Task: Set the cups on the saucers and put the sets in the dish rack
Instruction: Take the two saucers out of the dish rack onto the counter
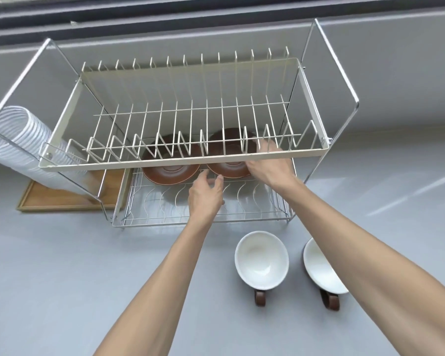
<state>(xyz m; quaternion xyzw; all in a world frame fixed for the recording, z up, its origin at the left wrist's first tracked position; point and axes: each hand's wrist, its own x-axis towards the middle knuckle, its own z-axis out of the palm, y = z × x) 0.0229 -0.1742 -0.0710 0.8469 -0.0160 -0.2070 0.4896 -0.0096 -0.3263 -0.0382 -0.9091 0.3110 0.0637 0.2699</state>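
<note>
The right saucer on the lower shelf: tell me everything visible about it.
The right saucer is brown, round and glossy, seemingly ceramic, with a raised ring at its centre. It lies flat and empty on the lower wire shelf of the dish rack, beside the left saucer, partly hidden by the upper shelf. The right hand grips its right rim; the left hand hovers just in front.

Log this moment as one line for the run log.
right hand: on right saucer | left hand: open, near it | left saucer: lower rack | cups: counter
</note>
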